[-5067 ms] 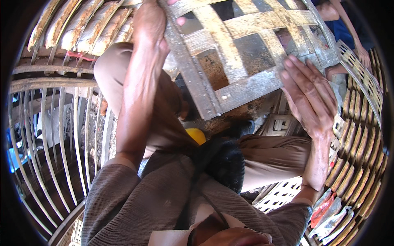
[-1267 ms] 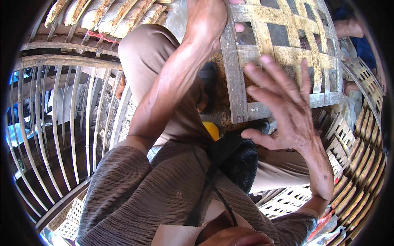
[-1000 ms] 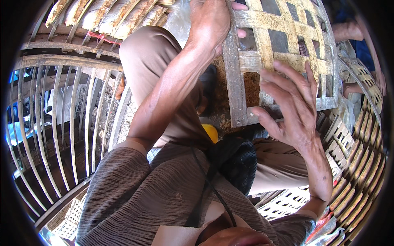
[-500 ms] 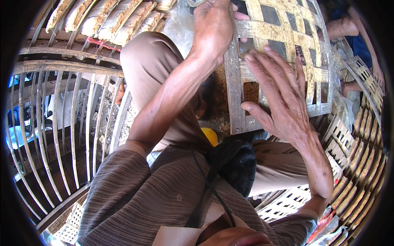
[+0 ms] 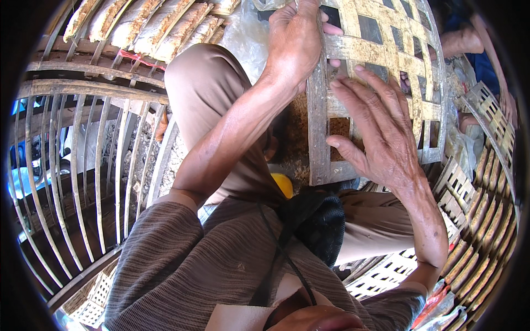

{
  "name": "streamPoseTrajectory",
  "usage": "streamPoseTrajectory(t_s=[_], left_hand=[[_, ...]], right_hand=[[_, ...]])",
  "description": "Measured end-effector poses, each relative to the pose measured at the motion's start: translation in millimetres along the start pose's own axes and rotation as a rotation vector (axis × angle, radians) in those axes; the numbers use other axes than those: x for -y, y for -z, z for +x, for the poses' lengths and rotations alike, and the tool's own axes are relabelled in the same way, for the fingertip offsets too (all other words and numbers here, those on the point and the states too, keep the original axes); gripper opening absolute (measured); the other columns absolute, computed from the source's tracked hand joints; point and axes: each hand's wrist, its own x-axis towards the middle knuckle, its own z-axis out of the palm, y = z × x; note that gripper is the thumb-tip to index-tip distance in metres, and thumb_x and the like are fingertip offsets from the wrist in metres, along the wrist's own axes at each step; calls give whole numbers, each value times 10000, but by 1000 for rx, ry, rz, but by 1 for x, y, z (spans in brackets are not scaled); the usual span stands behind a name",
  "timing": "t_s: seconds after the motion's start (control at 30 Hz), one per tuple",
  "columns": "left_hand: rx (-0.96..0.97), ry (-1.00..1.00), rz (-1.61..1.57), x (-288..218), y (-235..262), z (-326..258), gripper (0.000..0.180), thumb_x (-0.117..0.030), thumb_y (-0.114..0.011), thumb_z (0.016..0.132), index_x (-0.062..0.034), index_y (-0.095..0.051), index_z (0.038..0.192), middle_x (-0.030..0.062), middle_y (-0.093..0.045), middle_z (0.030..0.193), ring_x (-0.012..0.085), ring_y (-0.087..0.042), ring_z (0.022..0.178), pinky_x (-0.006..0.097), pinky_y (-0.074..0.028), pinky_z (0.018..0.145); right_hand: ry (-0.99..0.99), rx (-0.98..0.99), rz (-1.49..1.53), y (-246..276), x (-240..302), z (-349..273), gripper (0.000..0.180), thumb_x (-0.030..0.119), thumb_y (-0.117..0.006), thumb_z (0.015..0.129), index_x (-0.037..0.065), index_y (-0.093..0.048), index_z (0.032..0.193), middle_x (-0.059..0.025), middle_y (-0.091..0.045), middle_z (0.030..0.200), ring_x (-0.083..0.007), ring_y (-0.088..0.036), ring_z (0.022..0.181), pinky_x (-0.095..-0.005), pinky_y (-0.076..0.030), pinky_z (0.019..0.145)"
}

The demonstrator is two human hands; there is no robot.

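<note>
- The left hand [image 5: 295,41] is clamped on the upper left edge of a woven bamboo panel [image 5: 381,49], fingers wrapped round the thick border strip, fingertips showing through on the far side
- The right hand [image 5: 381,132] lies flat and spread on the face of the same panel, fingers apart, thumb hooked toward the lower left corner; it presses rather than grasps (nothing is pinched between its fingers)
- The panel stands in front of the person, above the knees and just right of the left knee, tilted a little; its long border strip [image 5: 317,138] runs up and down between the two hands, so the left hand has the top of that edge and the right hand is nearer the bottom corner
- Below the hands sit the person's tan trousers [image 5: 204,94], a small yellow object [image 5: 284,185] by the lap, and a dark mesh bag [image 5: 320,220] on a strap
- To the left stands a large open bamboo cage [image 5: 83,165] of curved slats; more woven baskets [image 5: 486,193] are stacked on the right
- Clear plastic sheeting [image 5: 248,33] lies at the top beside the left wrist; bottom right, crumpled wrappers in red and white [image 5: 441,309], too small to make out
- Another person's arm [image 5: 464,41] shows at the top right, well apart from the panel
</note>
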Motion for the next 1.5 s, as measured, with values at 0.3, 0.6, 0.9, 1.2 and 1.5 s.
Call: streamPoseTrajectory(t_s=[0.3,0.6,0.9,1.2,1.5], left_hand=[[-46,-79,11,10,-8,1,556,-511,-452,1089,-5,-626,937,84,-607,643,129,-515,443,304,-485,349],[-21,-213,145,24,-14,2,507,-494,-466,1096,-76,-615,849,70,-629,658,122,-466,482,336,-462,454],[-21,-133,75,23,-8,2,502,-505,-481,1088,-59,-627,909,69,-645,659,109,-489,486,297,-457,454],[-70,-124,84,-1,27,7,596,-525,-516,1065,-4,-525,1355,60,-585,936,128,-644,820,253,-488,484],[-187,-116,-29,-17,43,10,506,-577,-549,1035,-75,-596,997,66,-665,781,96,-592,522,232,-442,370]], right_hand=[[-23,-111,128,2,-2,10,376,190,-818,847,120,-726,1205,-57,-724,1157,-264,-570,1242,-466,-422,1090],[-72,-267,348,-2,-9,25,116,32,-784,810,80,-720,893,-47,-732,789,-215,-641,838,-385,-479,842],[-86,-284,64,-8,-1,27,164,75,-772,812,83,-668,938,-120,-734,1083,-219,-665,1011,-466,-525,902],[-63,-443,26,25,-70,-1,362,346,-758,911,22,-746,1073,-184,-650,1371,-332,-558,1358,-573,-440,1138],[-867,-359,1109,57,-134,-62,486,401,-607,1058,-23,-672,1286,-61,-759,849,-74,-606,581,-251,-523,555]])
